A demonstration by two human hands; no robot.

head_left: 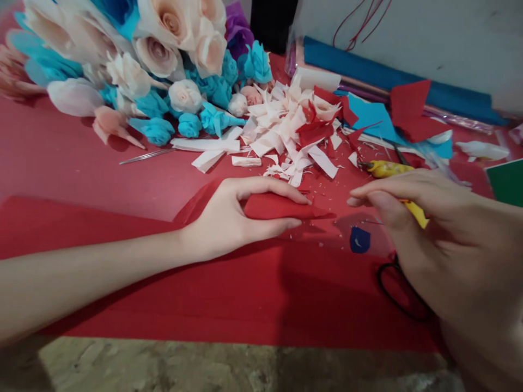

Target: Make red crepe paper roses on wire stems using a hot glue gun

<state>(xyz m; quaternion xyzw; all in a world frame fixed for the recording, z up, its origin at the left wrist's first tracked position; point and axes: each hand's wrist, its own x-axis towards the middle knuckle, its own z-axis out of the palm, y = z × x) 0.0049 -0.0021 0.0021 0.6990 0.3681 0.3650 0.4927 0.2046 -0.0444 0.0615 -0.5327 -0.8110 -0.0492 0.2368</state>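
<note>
My left hand (241,215) lies at the middle of the red table, thumb and index finger on either side of a rolled red paper piece (278,207) whose thin tip points right. Larger red paper (196,204) shows behind that hand. To the right, my right hand (433,234) is raised with thumb and index finger pressed together; what they pinch, if anything, is too small to make out. A yellow-handled tool (388,169) is partly hidden behind the right hand. Black scissor handles (402,294) lie beneath it, near a small dark blue scrap (360,240).
Paper flowers (183,98) in white, peach, blue and purple crowd the back left. White and red paper scraps (286,125) are heaped at the back middle. Paper rolls (392,76) line the wall. A thin metal rod (145,157) lies at left; a green item (506,182) at right.
</note>
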